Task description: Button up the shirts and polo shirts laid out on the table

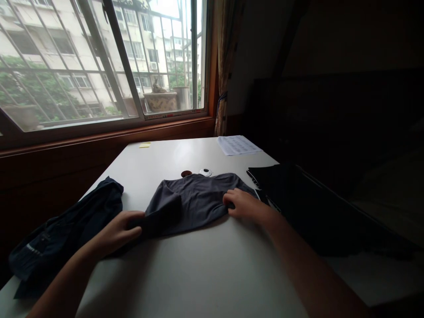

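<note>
The head camera shows a gray cloth in the middle of a white table. Going round it like a clock, the left hand is at 8, thumb and fingers pinched on its dark end. The right hand is at 3, fingers pinched on its edge. Dark blue clothes lie at 9, and black clothes at 3, past the right hand. Papers are at 1, a yellow note at 11.
</note>
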Available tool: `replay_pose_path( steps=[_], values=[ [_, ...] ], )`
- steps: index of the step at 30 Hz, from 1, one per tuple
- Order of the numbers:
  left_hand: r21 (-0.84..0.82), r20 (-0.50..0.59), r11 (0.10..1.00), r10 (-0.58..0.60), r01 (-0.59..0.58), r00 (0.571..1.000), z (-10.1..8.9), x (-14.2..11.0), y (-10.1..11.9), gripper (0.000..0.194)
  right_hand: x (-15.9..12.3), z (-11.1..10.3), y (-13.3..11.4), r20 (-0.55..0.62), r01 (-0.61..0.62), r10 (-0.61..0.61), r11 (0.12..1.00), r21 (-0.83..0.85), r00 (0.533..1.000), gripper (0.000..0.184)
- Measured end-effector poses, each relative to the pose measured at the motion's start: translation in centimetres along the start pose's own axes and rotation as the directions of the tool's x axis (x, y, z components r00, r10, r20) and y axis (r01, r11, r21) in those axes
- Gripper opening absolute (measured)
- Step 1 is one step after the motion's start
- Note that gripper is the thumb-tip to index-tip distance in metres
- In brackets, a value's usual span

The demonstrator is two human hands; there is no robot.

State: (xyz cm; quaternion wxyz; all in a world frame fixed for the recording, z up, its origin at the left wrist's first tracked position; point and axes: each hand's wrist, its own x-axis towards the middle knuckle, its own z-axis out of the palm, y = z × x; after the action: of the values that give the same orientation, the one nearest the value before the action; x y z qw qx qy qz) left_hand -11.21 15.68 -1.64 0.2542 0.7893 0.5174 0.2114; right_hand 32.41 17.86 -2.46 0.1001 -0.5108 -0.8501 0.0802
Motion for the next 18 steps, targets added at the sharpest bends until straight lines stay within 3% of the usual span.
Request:
replay_pose_path(
  steps=[2, 3, 5, 6, 8, 9, 10, 11, 13, 14, 15, 16, 18],
  values=[
    [-0.223, 0.223, 0.974, 0.081, -0.03, 0.971, 1.5, -0.3, 2.0, 0.034, 0.3, 0.5, 0.5, -0.134, -0.09, 0.071, 0.986, -0.142, 0.988, 0.021],
    [-0.31, 0.368, 0.95, 0.151, -0.031, 0.917, 2.5, -0.3, 3.3, 0.032, 0.5, 0.8, 0.8, -0.195, -0.14, 0.102, 0.971, -0.192, 0.975, 0.024],
    [-0.468, 0.611, 0.884, 0.333, -0.012, 0.718, 4.3, -0.4, 5.9, 0.034, 0.8, 1.5, 1.3, -0.288, -0.219, 0.147, 0.946, -0.238, 0.946, 0.029],
    [-0.543, 0.663, 0.84, 0.426, 0.005, 0.615, 4.9, -0.4, 7.1, 0.034, 0.9, 1.9, 1.6, -0.315, -0.245, 0.163, 0.939, -0.241, 0.935, 0.03],
    [-0.661, 0.678, 0.749, 0.578, 0.033, 0.455, 5.5, -0.4, 8.8, 0.037, 1.1, 2.6, 2.2, -0.344, -0.27, 0.183, 0.936, -0.225, 0.921, 0.033],
    [-0.695, 0.668, 0.717, 0.618, 0.05, 0.415, 5.4, -0.4, 9.2, 0.039, 1.2, 2.9, 2.4, -0.347, -0.269, 0.186, 0.94, -0.209, 0.919, 0.035],
    [-0.719, 0.646, 0.693, 0.634, 0.058, 0.426, 5.1, -0.3, 9.4, 0.04, 1.3, 3.2, 2.6, -0.346, -0.263, 0.187, 0.946, -0.187, 0.919, 0.038],
    [-0.73, 0.617, 0.681, 0.621, 0.058, 0.483, 4.8, -0.2, 9.2, 0.04, 1.4, 3.5, 2.8, -0.344, -0.252, 0.185, 0.954, -0.162, 0.921, 0.04],
    [-0.727, 0.503, 0.685, 0.496, 0.037, 0.708, 4.2, 0.2, 8.2, 0.037, 1.6, 4.0, 3.0, -0.34, -0.213, 0.165, 0.971, -0.11, 0.926, 0.045],
    [-0.712, 0.408, 0.702, 0.388, 0.022, 0.826, 4.1, 0.4, 7.5, 0.035, 1.8, 4.2, 3.0, -0.34, -0.185, 0.145, 0.979, -0.087, 0.929, 0.046],
    [-0.689, 0.294, 0.724, 0.268, 0.009, 0.918, 4.1, 0.7, 6.8, 0.033, 1.9, 4.3, 2.9, -0.341, -0.15, 0.119, 0.986, -0.067, 0.932, 0.046],
    [-0.658, 0.177, 0.753, 0.156, -0.001, 0.972, 4.2, 1.0, 6.0, 0.033, 2.0, 4.5, 2.7, -0.342, -0.106, 0.084, 0.993, -0.049, 0.936, 0.046],
    [-0.559, -0.005, 0.829, 0.017, -0.017, 1.0, 4.6, 1.6, 4.7, 0.033, 2.2, 4.7, 2.1, -0.342, 0.004, -0.005, 1.0, -0.004, 0.94, 0.045]
  ],
)
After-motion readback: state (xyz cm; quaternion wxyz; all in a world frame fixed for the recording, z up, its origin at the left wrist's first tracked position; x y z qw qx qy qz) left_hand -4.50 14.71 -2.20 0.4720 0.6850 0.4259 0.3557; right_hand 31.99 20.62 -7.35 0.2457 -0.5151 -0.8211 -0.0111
